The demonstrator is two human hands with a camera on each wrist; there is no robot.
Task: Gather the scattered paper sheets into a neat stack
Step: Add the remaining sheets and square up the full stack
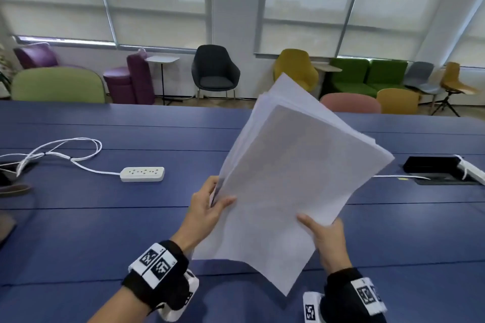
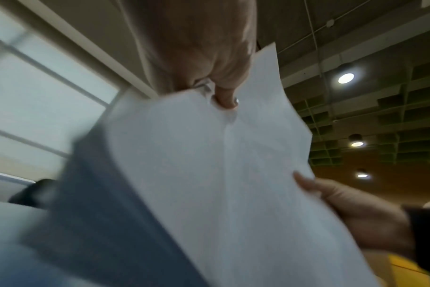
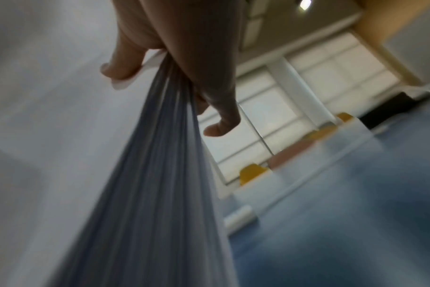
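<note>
**White paper sheets held up in both hands above the blue counter**

Bundle of white paper sheets (image 1: 283, 178) lifted clear of the long blue counter (image 1: 105, 231), tilted up and away, over the near edge towards its right half. Sheet edges fanned and uneven at the far top corner, not squared. Lowest corner drooping just above the near edge.

Left hand (image 1: 207, 207) gripping the bundle's left side, thumb on the front face, fingers (image 2: 225, 97) curled behind and pinching the sheets. Right hand (image 1: 326, 238) gripping the bottom right side, thumb lying on the front face, remaining fingers (image 3: 224, 114) curled round the back of the bundle; layered sheet edges plain in the right wrist view. Black wrist straps with black-and-white square markers on both forearms.

White power strip (image 1: 142, 174) lying flat on the counter towards the left, well apart from the sheets, its white cable (image 1: 65, 155) looping off to the left edge. Black recessed socket box (image 1: 433, 169) set in the counter near the right edge. Coloured chairs along the far edge and beneath the blinded windows.
</note>
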